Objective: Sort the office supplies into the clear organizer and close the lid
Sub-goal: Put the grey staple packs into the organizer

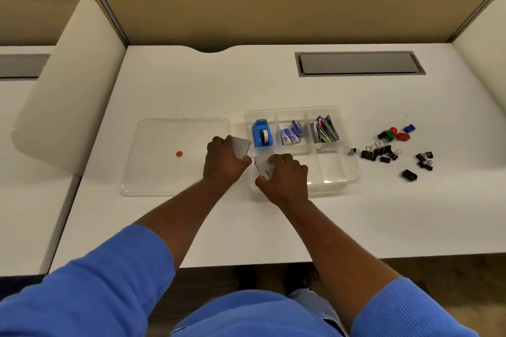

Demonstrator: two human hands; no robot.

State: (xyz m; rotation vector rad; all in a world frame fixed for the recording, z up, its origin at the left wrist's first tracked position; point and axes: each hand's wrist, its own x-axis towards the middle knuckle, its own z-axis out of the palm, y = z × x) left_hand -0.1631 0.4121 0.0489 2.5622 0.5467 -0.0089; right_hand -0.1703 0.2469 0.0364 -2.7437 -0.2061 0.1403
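White packs, two; one organizer, one lid.

A single wide-angle camera is riding on the person's head, looking forward and steeply down at the white desk. It is sitting close: blue sleeves are filling the lower edge, the clear organizer is lying right of centre, the partition is running across the top.

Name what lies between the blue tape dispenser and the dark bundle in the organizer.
Head view: small blue-and-white boxes sit in the middle back compartment, between the tape dispenser and the dark bundle.
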